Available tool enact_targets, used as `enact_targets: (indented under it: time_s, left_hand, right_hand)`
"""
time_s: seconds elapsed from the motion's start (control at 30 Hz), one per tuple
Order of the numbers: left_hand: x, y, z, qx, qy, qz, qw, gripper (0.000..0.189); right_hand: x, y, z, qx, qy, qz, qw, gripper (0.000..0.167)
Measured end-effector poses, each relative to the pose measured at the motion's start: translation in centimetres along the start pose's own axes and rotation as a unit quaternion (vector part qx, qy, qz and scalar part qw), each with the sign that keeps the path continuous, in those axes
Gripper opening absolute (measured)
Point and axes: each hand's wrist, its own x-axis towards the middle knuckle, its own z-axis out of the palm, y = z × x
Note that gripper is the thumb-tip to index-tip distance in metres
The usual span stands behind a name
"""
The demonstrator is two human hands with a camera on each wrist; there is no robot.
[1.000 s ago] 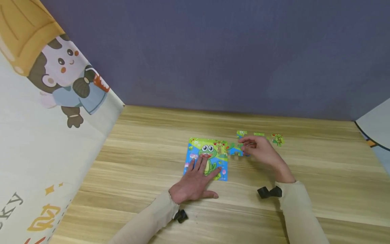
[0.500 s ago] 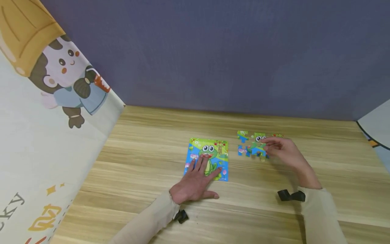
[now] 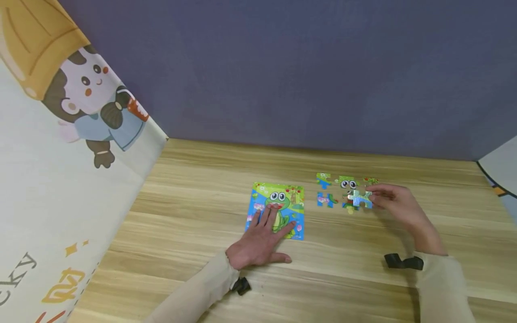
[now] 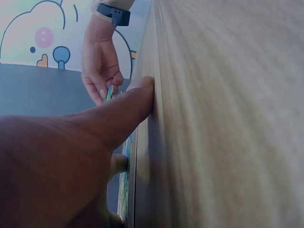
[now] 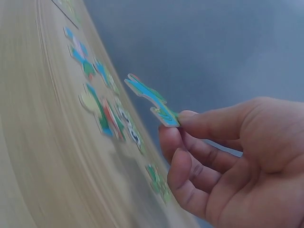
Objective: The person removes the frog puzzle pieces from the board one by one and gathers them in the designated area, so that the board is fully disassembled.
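My left hand (image 3: pixel 258 242) lies flat with spread fingers on a square frog picture card (image 3: pixel 296 206), covering its lower left part. Off to the right, my right hand (image 3: pixel 404 206) pinches a blue and green jigsaw piece (image 3: pixel 363 198) between thumb and fingers. In the right wrist view that jigsaw piece (image 5: pixel 152 99) is held clear of the table, tilted. Below it lies a piece with the frog's mouth (image 5: pixel 107 114), partly hidden in the head view. The piece with the frog's eyes (image 3: pixel 348 183) lies just behind.
More loose pieces lie on the wooden table (image 3: pixel 194 193): a green and blue one (image 3: pixel 323 179), a pink and blue one (image 3: pixel 325 199), and one with red spots (image 3: pixel 370 180) partly behind the right hand. A dark wall (image 3: pixel 282 80) rises along the table's back edge.
My right hand has moved right, carrying the pinched jigsaw piece from beside the card past the loose pieces, which are now uncovered. The left hand has stayed on the card.
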Motion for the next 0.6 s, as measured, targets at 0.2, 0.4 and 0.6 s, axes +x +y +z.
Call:
enact_targets:
  time_s: [0.2, 0.4, 0.6]
  left_hand:
    - [0.0, 0.0, 0.0, 0.004, 0.004, 0.005, 1.0, 0.087]
    - [0.1, 0.1, -0.1, 0.009, -0.004, 0.002, 1.0, 0.088]
    - [0.0, 0.1, -0.2, 0.006, -0.004, 0.002, 1.0, 0.087]
  right_hand:
    - [-0.6, 1.7, -1.2, 0.007, 0.01, -0.004, 0.9999, 0.034]
    - [-1.2, 3.0, -2.2, 0.042, 0.013, -0.011, 0.999, 0.027]
    - [-1.3, 3.7, -2.6, 0.041, 0.007, 0.004, 0.9991, 0.024]
